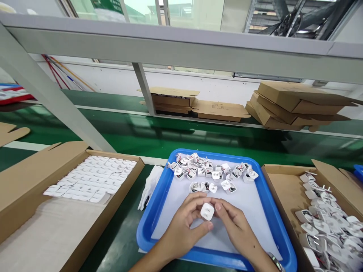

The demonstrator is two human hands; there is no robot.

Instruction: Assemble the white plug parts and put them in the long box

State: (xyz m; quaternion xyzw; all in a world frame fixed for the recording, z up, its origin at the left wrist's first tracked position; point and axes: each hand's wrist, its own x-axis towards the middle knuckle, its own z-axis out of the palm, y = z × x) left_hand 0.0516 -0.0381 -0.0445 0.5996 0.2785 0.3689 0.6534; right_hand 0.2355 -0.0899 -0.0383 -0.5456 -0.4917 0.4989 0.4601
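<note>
A small white plug adapter is held up between my two hands, its square pin face turned toward me. My left hand curls around it from the left, fingers behind and thumb below. From the other side my right hand pinches its right edge with thumb and fingers. Both hands are over the front part of a blue tray lined with white paper. Behind them in the tray lie several white adapter housings, some open with red wires and dark parts showing inside.
On the left, an open cardboard box holds rows of white adapters. Another cardboard box at right contains loose adapter parts. A white glove lies beside the tray. A grey metal frame spans above; flat cartons stand behind.
</note>
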